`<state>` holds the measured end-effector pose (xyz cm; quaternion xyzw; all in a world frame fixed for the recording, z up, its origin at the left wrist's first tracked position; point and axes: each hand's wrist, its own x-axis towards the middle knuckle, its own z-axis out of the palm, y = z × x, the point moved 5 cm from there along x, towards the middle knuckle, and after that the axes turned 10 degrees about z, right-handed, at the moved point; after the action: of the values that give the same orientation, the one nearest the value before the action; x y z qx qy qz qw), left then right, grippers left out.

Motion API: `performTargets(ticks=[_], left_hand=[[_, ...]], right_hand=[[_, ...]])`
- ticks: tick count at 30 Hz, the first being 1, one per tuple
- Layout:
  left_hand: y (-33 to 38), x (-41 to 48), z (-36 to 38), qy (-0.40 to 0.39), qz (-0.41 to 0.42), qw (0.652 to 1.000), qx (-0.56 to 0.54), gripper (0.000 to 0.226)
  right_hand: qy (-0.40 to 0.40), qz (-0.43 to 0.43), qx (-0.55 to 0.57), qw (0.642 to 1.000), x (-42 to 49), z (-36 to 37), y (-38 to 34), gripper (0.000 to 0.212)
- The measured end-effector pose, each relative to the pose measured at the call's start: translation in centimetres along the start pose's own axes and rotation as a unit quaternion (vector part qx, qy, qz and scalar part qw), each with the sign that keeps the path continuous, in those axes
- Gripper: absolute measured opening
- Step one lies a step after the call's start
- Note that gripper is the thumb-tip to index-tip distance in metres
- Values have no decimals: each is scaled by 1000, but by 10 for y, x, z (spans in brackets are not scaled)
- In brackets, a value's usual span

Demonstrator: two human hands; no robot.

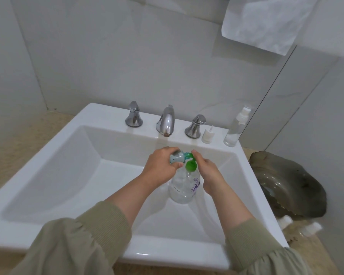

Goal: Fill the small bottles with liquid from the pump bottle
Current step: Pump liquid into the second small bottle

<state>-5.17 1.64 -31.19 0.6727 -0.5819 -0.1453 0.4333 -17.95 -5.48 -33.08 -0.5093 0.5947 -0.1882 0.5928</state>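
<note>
A clear pump bottle (184,187) with a green pump head (191,164) stands inside the white sink (72,165). My left hand (161,167) grips a small clear bottle (177,157) tipped sideways, its mouth against the green nozzle. My right hand (207,171) rests on the pump head, its index finger lying along the nozzle top. A small white spray cap (208,134) and a tall clear spray bottle (236,128) stand on the sink's back ledge at the right.
A chrome faucet (166,122) with two handles (134,115) (195,126) sits on the back ledge. A grey shell-shaped dish (286,185) lies on the counter to the right, with small white-capped bottles (298,225) beside it. A white towel (266,22) hangs above.
</note>
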Motion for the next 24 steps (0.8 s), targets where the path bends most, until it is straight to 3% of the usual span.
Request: performTargets(ticks=[8, 11, 16, 22, 24], left_hand=[[-1, -1, 1, -1, 0, 1000, -4, 34], [0, 0, 1, 4, -3, 1000, -27, 35], [-3, -1, 1, -4, -7, 1000, 4, 36], [-3, 0, 2, 1, -16, 1000, -22, 37], [-4, 1, 2, 6, -20, 999, -39, 39]], right_hand=[[-2, -11, -7, 1000, 6, -2, -1, 27], [6, -8, -6, 1000, 7, -4, -3, 38], [-5, 13, -22, 1000, 8, -1, 2, 30], [18, -14, -16, 1000, 13, -3, -2, 55], [10, 7, -19, 1000, 14, -5, -1, 45]])
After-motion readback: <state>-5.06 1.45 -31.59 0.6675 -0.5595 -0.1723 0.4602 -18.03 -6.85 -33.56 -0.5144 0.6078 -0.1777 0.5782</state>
